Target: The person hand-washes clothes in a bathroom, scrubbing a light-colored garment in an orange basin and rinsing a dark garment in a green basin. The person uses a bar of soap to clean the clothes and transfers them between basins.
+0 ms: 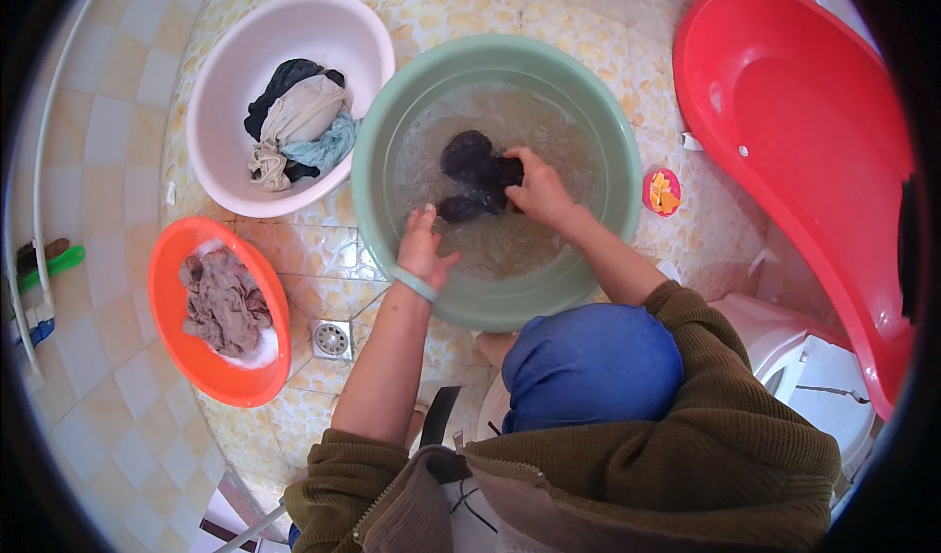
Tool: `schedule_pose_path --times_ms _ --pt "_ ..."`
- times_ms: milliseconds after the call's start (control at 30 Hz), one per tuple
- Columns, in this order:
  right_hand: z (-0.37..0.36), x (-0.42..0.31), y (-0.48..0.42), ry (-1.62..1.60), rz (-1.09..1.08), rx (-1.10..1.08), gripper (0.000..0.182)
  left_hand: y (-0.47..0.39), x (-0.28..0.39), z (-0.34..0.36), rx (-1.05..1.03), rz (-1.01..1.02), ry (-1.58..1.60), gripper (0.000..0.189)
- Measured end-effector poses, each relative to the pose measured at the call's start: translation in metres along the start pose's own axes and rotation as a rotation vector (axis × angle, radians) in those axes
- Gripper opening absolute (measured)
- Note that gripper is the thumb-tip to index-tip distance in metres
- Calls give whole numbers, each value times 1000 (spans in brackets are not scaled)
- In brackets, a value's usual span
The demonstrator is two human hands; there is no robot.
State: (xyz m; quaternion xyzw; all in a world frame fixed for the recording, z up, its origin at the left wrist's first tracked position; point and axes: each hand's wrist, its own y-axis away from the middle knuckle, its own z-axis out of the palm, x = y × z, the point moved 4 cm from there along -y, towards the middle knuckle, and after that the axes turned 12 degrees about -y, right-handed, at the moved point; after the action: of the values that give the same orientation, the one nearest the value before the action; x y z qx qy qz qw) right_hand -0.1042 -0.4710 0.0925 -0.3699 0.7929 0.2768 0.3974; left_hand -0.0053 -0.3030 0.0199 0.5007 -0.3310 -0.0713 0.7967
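Note:
A wide green plastic basin (610,112) holds murky brownish water with some foam at its surface. Dark wet cloth (470,167) lies bunched in the water near the basin's middle, partly under the surface. My right hand (540,189) grips the right end of this cloth between thumb and fingers. Over the basin's left side, my left hand (426,248) is spread with nothing in it, its fingertips close to the cloth's lower lobe. A pale green bangle (414,282) circles my left wrist.
Left of the green basin, a white basin (220,104) holds several wrung cloths (305,104). Below it, an orange basin (165,295) contains brown cloth (224,303) and suds. A floor drain (332,340), a small pink dish (662,192) and a red baby bathtub (801,134) are nearby.

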Motion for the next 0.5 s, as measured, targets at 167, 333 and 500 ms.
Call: schedule_pose_path --times_ms 167,333,500 --pt "36 -40 16 -143 -371 -98 41 4 25 24 -185 42 152 75" --pt "58 -80 46 -318 -639 -185 39 -7 37 11 -347 -14 165 56" --pt "57 -88 45 -257 -674 -241 44 -46 13 2 -621 -81 392 45"
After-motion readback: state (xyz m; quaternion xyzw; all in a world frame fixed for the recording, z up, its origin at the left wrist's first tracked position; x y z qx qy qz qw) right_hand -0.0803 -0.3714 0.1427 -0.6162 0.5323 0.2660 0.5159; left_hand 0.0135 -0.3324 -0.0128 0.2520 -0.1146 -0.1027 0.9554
